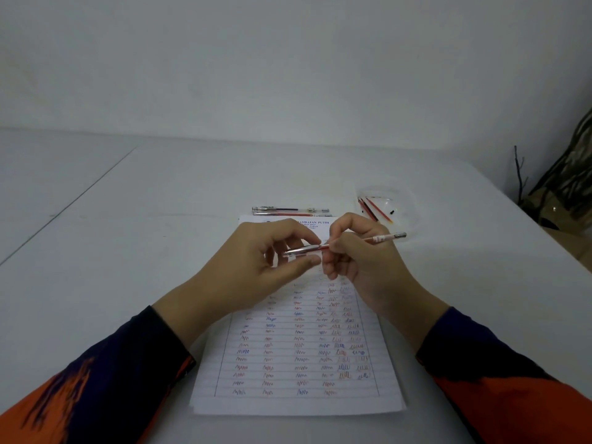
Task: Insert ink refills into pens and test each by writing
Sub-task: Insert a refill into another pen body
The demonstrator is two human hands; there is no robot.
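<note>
From the head camera, both hands meet above a lined sheet full of red and blue test scribbles on the white bench. The left hand pinches the tip end of a clear pen with a red refill; the right hand grips its middle, the back end sticking out to the right. Two more pens lie just beyond the sheet, and a clear bowl to their right holds loose refills.
</note>
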